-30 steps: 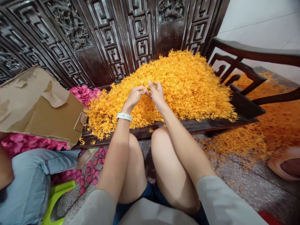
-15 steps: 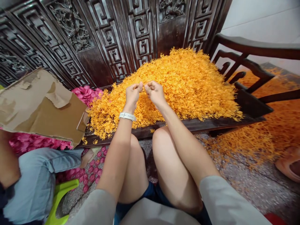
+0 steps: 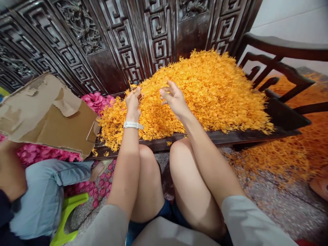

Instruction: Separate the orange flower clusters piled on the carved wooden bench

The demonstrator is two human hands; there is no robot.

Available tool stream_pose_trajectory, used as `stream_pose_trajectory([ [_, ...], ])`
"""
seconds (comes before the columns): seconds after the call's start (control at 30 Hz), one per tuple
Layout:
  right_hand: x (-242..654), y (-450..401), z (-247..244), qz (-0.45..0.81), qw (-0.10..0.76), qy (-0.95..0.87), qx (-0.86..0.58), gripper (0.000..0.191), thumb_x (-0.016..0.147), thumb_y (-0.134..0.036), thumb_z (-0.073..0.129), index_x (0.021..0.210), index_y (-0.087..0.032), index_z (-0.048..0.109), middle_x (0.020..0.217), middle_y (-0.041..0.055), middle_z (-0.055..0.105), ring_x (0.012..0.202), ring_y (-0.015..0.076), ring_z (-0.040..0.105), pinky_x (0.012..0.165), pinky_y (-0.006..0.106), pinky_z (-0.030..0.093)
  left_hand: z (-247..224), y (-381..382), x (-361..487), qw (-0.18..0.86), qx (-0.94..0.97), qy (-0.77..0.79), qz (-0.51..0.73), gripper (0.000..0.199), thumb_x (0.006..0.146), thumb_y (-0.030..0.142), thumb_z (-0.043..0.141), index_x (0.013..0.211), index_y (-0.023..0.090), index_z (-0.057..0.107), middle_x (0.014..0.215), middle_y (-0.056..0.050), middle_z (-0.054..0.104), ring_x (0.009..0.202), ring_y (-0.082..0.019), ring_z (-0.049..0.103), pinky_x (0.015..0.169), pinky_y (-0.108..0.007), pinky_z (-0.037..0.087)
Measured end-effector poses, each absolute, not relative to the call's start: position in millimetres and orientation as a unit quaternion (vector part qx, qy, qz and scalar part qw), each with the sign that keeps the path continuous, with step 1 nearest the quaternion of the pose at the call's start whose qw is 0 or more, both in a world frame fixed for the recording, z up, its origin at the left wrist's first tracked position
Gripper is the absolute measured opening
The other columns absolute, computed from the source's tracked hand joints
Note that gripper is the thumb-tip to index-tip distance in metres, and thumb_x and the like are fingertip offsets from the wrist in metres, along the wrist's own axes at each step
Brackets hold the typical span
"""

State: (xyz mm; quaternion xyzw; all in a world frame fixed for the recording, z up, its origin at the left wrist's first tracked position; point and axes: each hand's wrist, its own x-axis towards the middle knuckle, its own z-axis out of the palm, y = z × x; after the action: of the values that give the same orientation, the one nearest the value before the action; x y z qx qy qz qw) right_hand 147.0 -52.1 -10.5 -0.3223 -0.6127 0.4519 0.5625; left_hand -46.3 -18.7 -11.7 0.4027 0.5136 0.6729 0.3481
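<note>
While the left hand (image 3: pixel 133 104) hovers at the left part of the orange pile (image 3: pixel 205 92), its fingers (image 3: pixel 138 92) are closed together on 1 small orange blossom (image 3: pixel 132 86) that sticks up above them. The right hand (image 3: pixel 175 101) is just beside it, over the middle of the pile, with its fingers (image 3: pixel 166 89) spread apart and curved towards the left hand; the 2 hands do not touch. A pale watch strap (image 3: pixel 132 125) circles the left wrist. The pile covers most of a dark wooden table (image 3: pixel 153 146), against a carved panel (image 3: pixel 109 70), with 3 loose bits near the front edge. Pink flowers (image 3: pixel 94 101) lie at the pile's left end, beside a torn cardboard sheet (image 3: pixel 38 118). Further left, 1 person in blue jeans (image 3: pixel 41 198) sits close to a green plastic stool (image 3: pixel 64 218). Orange strands (image 3: pixel 287 160) spread over the speckled floor (image 3: pixel 276 205) on the right, and small pink balls (image 3: pixel 95 194) lie on it at the left.
</note>
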Motion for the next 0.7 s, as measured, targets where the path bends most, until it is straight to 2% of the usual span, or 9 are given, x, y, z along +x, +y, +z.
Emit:
stream_pose_trajectory([
  [0.1, 156, -22, -37, 0.404, 0.551, -0.600, -0.417, 0.058, 0.098, -0.059, 0.070, 0.143, -0.024, 0.059, 0.141, 0.0171, 0.060, 0.120, 0.0291, 0.064, 0.082, 0.039, 0.062, -8, -22, -41, 0.364, 0.416, 0.508, 0.661, 0.035, 0.084, 0.052, 0.087, 0.078, 0.022, 0.070, 0.064, 0.001, 0.053, 0.066, -0.016, 0.058, 0.061, -0.028, 0.042],
  [0.17, 155, -19, -42, 0.402, 0.549, -0.607, -0.411, 0.056, 0.099, -0.059, 0.068, 0.142, -0.024, 0.059, 0.129, 0.0150, 0.065, 0.111, 0.0266, 0.067, 0.079, 0.039, 0.062, -7, -27, -36, 0.391, 0.436, 0.501, 0.637, 0.028, 0.087, 0.040, 0.086, 0.075, 0.022, 0.068, 0.068, -0.001, 0.059, 0.064, -0.014, 0.057, 0.059, -0.027, 0.041],
  [0.23, 151, -23, -40, 0.418, 0.549, -0.613, -0.385, 0.051, 0.101, -0.059, 0.067, 0.138, -0.024, 0.060, 0.109, 0.0099, 0.069, 0.089, 0.0211, 0.068, 0.070, 0.035, 0.059, -7, -32, -32, 0.430, 0.458, 0.488, 0.606, 0.026, 0.090, 0.032, 0.083, 0.073, 0.021, 0.067, 0.072, -0.003, 0.065, 0.064, -0.013, 0.058, 0.059, -0.026, 0.041],
  [0.3, 148, -29, -35, 0.431, 0.549, -0.618, -0.364, 0.043, 0.101, -0.056, 0.067, 0.129, -0.024, 0.061, 0.091, 0.0043, 0.067, 0.070, 0.0168, 0.062, 0.060, 0.033, 0.053, -7, -36, -27, 0.462, 0.486, 0.467, 0.577, 0.025, 0.091, 0.030, 0.082, 0.073, 0.021, 0.067, 0.071, -0.004, 0.067, 0.063, -0.012, 0.058, 0.061, -0.025, 0.043],
  [0.37, 146, -34, -30, 0.428, 0.553, -0.626, -0.345, 0.029, 0.101, -0.051, 0.068, 0.111, -0.024, 0.062, 0.077, -0.0001, 0.061, 0.061, 0.0147, 0.055, 0.056, 0.031, 0.048, -8, -38, -22, 0.466, 0.508, 0.452, 0.566, 0.025, 0.091, 0.029, 0.082, 0.072, 0.020, 0.068, 0.067, -0.004, 0.066, 0.061, -0.012, 0.056, 0.062, -0.026, 0.044],
  [0.47, 145, -44, -20, 0.381, 0.560, -0.672, -0.298, 0.025, 0.100, -0.040, 0.071, 0.087, -0.024, 0.056, 0.069, -0.0021, 0.056, 0.063, 0.0138, 0.051, 0.059, 0.030, 0.045, -7, -37, -13, 0.422, 0.503, 0.471, 0.590, 0.028, 0.089, 0.020, 0.082, 0.065, 0.019, 0.067, 0.061, -0.001, 0.062, 0.057, -0.012, 0.051, 0.061, -0.026, 0.042],
  [0.57, 146, -55, -7, 0.346, 0.548, -0.720, -0.248, 0.032, 0.097, -0.033, 0.074, 0.078, -0.023, 0.050, 0.070, -0.0021, 0.053, 0.067, 0.0131, 0.048, 0.060, 0.029, 0.042, -6, -34, -2, 0.395, 0.479, 0.483, 0.618, 0.034, 0.085, 0.008, 0.078, 0.058, 0.018, 0.061, 0.059, 0.001, 0.056, 0.056, -0.011, 0.048, 0.060, -0.027, 0.038],
  [0.63, 148, -62, 2, 0.374, 0.555, -0.709, -0.223, 0.038, 0.098, -0.040, 0.075, 0.078, -0.024, 0.047, 0.069, -0.0029, 0.051, 0.064, 0.0122, 0.046, 0.056, 0.027, 0.040, -5, -32, 5, 0.396, 0.478, 0.472, 0.626, 0.035, 0.086, 0.004, 0.075, 0.058, 0.018, 0.059, 0.061, 0.002, 0.056, 0.056, -0.011, 0.048, 0.062, -0.028, 0.038],
  [0.7, 151, -68, 10, 0.422, 0.571, -0.678, -0.191, 0.046, 0.096, -0.055, 0.076, 0.081, -0.025, 0.045, 0.068, -0.0038, 0.049, 0.059, 0.0112, 0.044, 0.051, 0.026, 0.037, -5, -30, 9, 0.386, 0.462, 0.480, 0.638, 0.037, 0.089, 0.004, 0.071, 0.058, 0.018, 0.056, 0.060, 0.002, 0.054, 0.056, -0.011, 0.048, 0.062, -0.028, 0.039],
])
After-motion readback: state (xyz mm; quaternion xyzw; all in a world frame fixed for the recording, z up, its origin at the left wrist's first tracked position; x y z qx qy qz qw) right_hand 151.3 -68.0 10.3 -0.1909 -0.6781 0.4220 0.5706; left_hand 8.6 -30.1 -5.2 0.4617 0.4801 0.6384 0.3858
